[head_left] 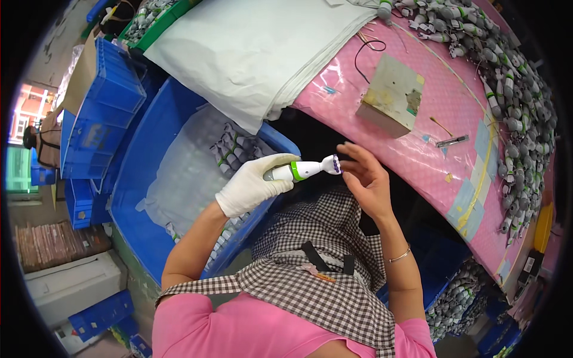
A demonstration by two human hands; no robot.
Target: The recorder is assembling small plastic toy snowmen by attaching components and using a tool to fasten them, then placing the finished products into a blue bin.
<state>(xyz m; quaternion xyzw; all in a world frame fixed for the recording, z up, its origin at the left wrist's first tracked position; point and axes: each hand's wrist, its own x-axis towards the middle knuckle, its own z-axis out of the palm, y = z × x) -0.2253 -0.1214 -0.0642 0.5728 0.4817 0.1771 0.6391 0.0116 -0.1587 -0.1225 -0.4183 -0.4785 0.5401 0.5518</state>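
My left hand point(255, 182), in a white glove, is closed round the grey end of a small white handheld device point(308, 169). A bright green ring circles the device, and its flared white head with dark purple spots points right. My bare right hand point(369, 182) is beside that head, fingers bent and apart, with nothing seen gripped in it; whether a fingertip touches the head I cannot tell. Left of my hands, a blue bin point(128, 185) lined with translucent plastic holds several similar devices point(234, 148).
A table with a pink cover point(334, 95) curves along the right. On it are a grey box-shaped block point(391, 95), white sheets point(250, 53) and a long pile of similar devices point(513, 119). Blue crates point(104, 107) stand at left; a green tray point(158, 27) is far left.
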